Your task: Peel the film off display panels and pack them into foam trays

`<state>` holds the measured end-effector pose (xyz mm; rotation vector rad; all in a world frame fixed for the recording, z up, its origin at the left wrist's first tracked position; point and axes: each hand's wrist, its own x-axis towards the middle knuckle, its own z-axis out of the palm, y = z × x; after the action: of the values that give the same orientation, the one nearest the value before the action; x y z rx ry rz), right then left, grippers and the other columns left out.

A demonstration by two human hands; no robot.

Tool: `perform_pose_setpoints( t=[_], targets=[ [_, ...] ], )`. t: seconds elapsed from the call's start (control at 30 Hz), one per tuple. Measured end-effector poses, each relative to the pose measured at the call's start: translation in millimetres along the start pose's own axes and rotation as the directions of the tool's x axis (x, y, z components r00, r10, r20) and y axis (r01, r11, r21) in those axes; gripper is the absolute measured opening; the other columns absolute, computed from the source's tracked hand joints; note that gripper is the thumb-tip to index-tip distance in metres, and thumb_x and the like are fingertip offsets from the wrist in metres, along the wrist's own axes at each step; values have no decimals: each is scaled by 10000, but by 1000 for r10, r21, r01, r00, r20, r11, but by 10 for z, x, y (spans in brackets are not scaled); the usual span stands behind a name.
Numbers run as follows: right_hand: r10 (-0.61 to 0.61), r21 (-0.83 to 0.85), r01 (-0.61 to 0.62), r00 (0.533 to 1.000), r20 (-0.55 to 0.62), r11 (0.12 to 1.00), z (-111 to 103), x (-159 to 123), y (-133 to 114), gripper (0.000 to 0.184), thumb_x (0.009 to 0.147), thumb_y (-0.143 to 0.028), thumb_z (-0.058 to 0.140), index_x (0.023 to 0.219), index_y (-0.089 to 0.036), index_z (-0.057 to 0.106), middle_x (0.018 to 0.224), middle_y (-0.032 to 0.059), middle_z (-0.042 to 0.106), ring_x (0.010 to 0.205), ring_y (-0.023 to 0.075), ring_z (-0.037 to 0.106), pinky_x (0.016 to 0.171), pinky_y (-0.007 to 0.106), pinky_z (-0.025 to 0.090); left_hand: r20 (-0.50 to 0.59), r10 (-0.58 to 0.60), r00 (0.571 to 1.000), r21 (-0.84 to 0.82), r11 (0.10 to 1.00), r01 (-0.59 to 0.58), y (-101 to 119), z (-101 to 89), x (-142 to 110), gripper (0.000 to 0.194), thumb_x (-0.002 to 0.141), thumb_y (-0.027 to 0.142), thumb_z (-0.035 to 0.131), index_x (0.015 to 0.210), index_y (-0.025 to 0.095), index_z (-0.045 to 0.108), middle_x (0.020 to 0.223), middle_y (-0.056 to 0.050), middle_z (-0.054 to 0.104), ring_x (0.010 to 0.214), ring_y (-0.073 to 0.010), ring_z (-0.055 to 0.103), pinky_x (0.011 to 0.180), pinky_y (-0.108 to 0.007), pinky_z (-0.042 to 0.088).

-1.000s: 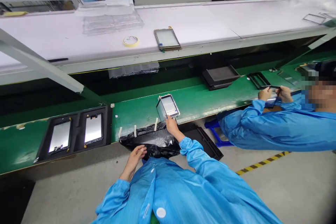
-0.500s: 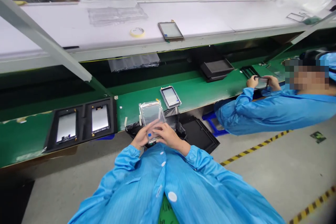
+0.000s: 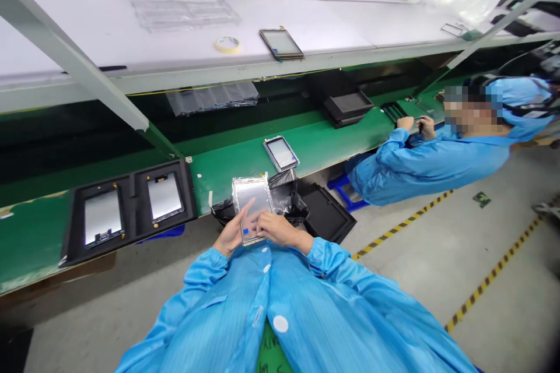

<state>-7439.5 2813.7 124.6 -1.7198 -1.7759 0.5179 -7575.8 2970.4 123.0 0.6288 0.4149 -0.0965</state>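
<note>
A clear, thin-framed touch screen panel (image 3: 254, 193), with a silvery film edge and a small blue tab, is tilted up in front of my body. My left hand (image 3: 233, 234) grips its lower left side, thumb along the edge. Bent fingers of my right hand (image 3: 280, 228) close on its lower right edge; whether they also pinch a film is too small to tell. Just beyond lies a second framed screen (image 3: 281, 152) on the green bench (image 3: 227, 172). Beneath the panel hangs a black plastic bag (image 3: 300, 208).
To the left, a black foam tray (image 3: 133, 210) holds two display modules. Black trays (image 3: 328, 213) sit low beside the bag; more trays (image 3: 347, 108) are on the bench. The upper shelf (image 3: 175, 52) bears tape (image 3: 227, 44) and stacked panels (image 3: 281, 44). A co-worker (image 3: 437, 169) sits at right.
My view has shifted, so the bench scene sits further left. My right hand's fingers have drawn back toward the panel's right edge and curled. The co-worker's hands have changed pose.
</note>
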Motion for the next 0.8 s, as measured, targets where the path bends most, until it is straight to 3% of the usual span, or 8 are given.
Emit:
perform_pose_setpoints(
  t=[0.17, 0.33, 0.4, 0.47, 0.57, 0.63, 0.7, 0.8],
  targets=[
    [376, 343, -309, 915, -148, 887, 176, 18, -109, 87, 990, -201, 473, 910, -200, 510, 820, 6, 669, 718, 127, 600, 729, 259, 468, 60, -16, 998, 54, 998, 13, -44, -83, -99, 766, 861, 391, 738, 1540, 333, 390, 1540, -127, 510, 1264, -347, 621, 1020, -588, 524],
    [570, 756, -207, 781, -255, 621, -244, 106, -38, 147, 890, -317, 608, 917, -212, 509, 709, -38, 658, 558, 94, 541, 525, 191, 405, 191, -67, 979, 154, 987, 37, -28, -108, -218, 736, 804, 155, 774, 1464, 327, 495, 1500, -127, 553, 1318, -392, 577, 967, -594, 557],
    [698, 831, -40, 566, -438, 554, -671, 53, 135, 251, 811, -326, 673, 978, -220, 518, 693, -62, 627, 512, 78, 494, 476, 172, 364, 237, -84, 968, 186, 982, 39, 1, -138, -263, 651, 838, 164, 747, 1437, 291, 527, 1446, -159, 595, 1281, -391, 609, 933, -580, 573],
    [720, 763, 132, 264, -642, 632, -1134, -80, 327, 311, 748, -303, 701, 994, -217, 532, 729, -57, 611, 550, 73, 510, 529, 186, 421, 230, -75, 970, 222, 975, 23, 27, -183, -304, 591, 854, 178, 740, 1408, 251, 550, 1395, -183, 633, 1242, -386, 640, 917, -563, 581],
    [528, 529, 7, -73, -846, 848, -1573, -331, 463, 242, 805, -349, 622, 982, -188, 582, 889, 28, 652, 745, 119, 612, 751, 293, 532, 159, -42, 986, 245, 970, 2, 34, -257, -358, 468, 908, 288, 702, 1349, 194, 580, 1349, -216, 664, 1172, -378, 685, 908, -543, 583],
    [386, 379, -260, -27, -922, 888, -1557, -415, 409, 280, 860, -399, 568, 1010, -172, 631, 1018, 96, 675, 931, 183, 642, 905, 388, 525, 104, -22, 994, 220, 975, -2, 21, -290, -387, 441, 938, 385, 658, 1321, 178, 592, 1302, -225, 691, 1125, -371, 708, 901, -541, 583],
    [382, 278, -404, 204, -901, 871, -1324, -361, 296, 338, 866, -447, 578, 1030, -167, 671, 1093, 132, 685, 1060, 228, 628, 993, 433, 488, 67, -15, 998, 183, 983, 2, 16, -295, -412, 473, 946, 452, 628, 1325, 169, 600, 1282, -228, 701, 1124, -372, 708, 907, -549, 580],
    [531, 408, -340, 547, -648, 848, -840, -67, 151, 402, 843, -499, 619, 1057, -166, 690, 1094, 117, 705, 1047, 222, 643, 977, 404, 493, 40, 3, 999, 149, 989, -9, 65, -256, -436, 511, 932, 489, 633, 1316, 151, 639, 1342, -226, 669, 1186, -379, 673, 939, -564, 569]
  ],
)
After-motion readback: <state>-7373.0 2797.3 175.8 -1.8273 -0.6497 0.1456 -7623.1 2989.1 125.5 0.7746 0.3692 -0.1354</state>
